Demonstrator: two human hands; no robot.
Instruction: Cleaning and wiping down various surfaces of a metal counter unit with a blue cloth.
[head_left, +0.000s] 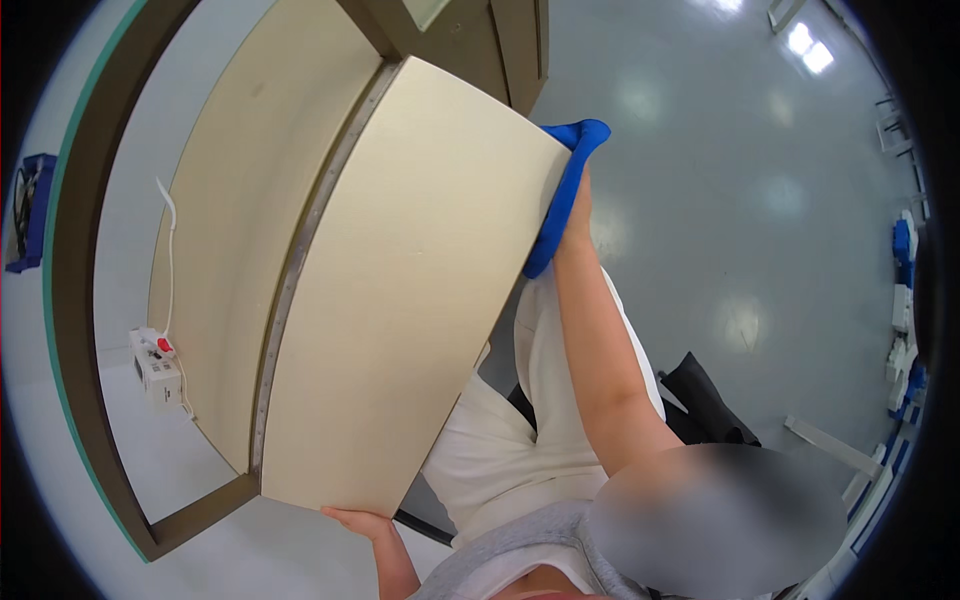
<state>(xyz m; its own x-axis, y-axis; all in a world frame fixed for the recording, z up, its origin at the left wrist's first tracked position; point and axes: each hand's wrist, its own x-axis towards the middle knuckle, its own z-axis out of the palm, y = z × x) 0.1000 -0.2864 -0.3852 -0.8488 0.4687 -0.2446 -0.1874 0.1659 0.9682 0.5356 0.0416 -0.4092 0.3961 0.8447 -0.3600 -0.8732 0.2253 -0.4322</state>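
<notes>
A cream hinged panel (420, 247) lies in front of me. A metal piano hinge (319, 217) joins its left edge to a cream board (255, 172). My left hand (364, 523) grips the panel's near edge by its lower corner; some of its fingers are hidden. At the panel's right edge, towards the far corner, my right hand (579, 214) holds a blue cloth (562, 206). The cloth folds over that edge and hides most of the fingers. My legs in white trousers (555, 360) show beside the panel, partly under it.
Beyond the hinge, a brown frame (75, 247) with a green outer edge surrounds the board. A white box (159, 375) with a white cable (172, 270) stands inside it. A blue bin (30, 214) is far left. A brown cabinet (480, 52) stands ahead; a black armrest (709, 397) is right.
</notes>
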